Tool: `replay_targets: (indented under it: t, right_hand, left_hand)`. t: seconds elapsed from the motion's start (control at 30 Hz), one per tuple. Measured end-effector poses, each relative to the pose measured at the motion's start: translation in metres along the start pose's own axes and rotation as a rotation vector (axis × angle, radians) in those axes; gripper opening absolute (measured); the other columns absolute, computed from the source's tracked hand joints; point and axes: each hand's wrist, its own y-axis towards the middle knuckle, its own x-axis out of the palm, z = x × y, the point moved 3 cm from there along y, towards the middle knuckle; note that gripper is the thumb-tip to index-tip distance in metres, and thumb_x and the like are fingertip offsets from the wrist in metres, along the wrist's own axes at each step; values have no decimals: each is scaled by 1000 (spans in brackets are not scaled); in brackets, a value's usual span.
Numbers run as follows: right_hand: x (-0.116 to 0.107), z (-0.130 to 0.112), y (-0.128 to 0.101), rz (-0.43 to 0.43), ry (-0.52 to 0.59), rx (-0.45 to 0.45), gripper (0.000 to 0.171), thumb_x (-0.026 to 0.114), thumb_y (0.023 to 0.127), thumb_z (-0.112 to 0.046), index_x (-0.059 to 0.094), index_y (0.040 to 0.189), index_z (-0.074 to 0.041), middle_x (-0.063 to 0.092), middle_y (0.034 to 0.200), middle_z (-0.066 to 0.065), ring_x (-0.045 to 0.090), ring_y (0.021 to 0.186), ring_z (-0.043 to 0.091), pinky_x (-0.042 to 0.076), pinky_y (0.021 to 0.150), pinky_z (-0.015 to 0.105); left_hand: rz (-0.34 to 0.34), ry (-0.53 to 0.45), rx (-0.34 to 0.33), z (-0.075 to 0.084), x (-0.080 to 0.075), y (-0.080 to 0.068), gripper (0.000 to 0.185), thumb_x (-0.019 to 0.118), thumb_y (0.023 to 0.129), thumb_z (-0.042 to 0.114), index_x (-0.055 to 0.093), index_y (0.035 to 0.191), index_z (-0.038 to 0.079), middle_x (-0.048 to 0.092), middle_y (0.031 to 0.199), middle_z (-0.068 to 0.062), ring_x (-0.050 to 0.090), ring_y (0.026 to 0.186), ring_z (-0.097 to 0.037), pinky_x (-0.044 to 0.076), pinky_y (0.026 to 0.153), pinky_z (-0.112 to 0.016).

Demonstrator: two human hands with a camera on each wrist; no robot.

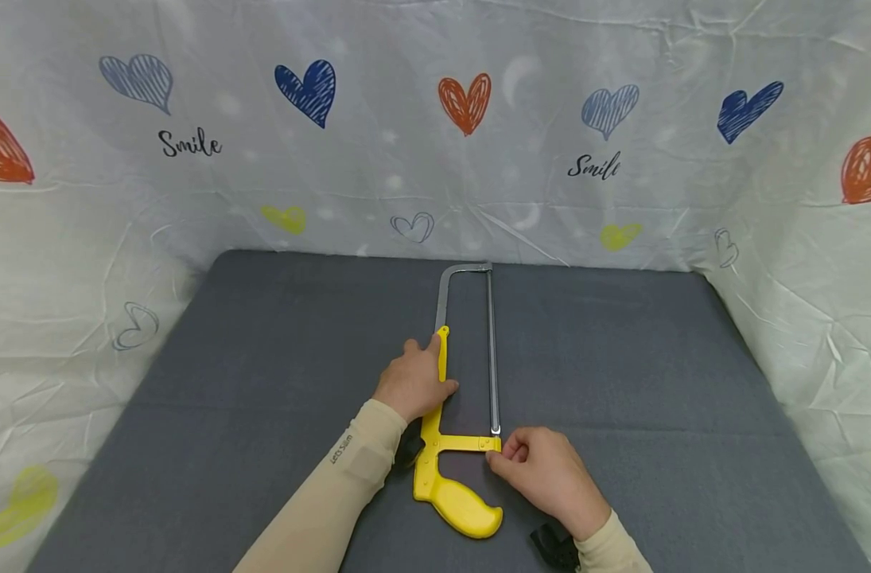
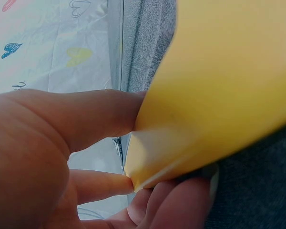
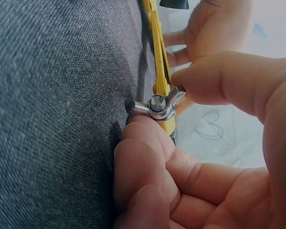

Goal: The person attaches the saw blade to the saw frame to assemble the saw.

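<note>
A hacksaw with a yellow handle (image 1: 466, 509) and a silver frame (image 1: 442, 298) lies on the grey cloth, its handle toward me. Along the far right side runs the straight metal blade bar (image 1: 491, 358). My left hand (image 1: 414, 382) grips the yellow part of the frame, thumb on one side and fingers on the other. At the near end of the bar, my right hand (image 1: 546, 469) has thumb and fingers on a silver wing nut (image 3: 158, 106), which shows in the right wrist view. In the left wrist view the yellow frame (image 2: 209, 95) fills much of the picture.
The grey cloth-covered table (image 1: 299, 318) extends around the saw. White curtains (image 1: 406, 159) printed with hearts stand behind it and at both sides. Black wrist straps (image 1: 554, 546) sit near the sleeves.
</note>
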Motion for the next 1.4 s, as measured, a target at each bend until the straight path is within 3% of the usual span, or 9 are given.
replay_targets:
  t: [0.8,1.4]
  right_hand:
    - [1,1,0,-30,19,-30,16,77,92,-25,73,77,-20,58,61,-7,44,50,11,34,48,27]
    - [-1,2,0,-6,-11,-45,15,73,91,-18,72,77,-20,59,64,-7,50,53,12,38,50,27]
  left_hand:
    - [7,-8,3,-2,2,0,88,81,97,34,37,169,8,54,143,-32,65,82,-31,65,81,-47]
    - [1,-14,1,-1,1,1,88,81,97,35,37,169,9,54,144,-31,66,83,-31,65,81,-47]
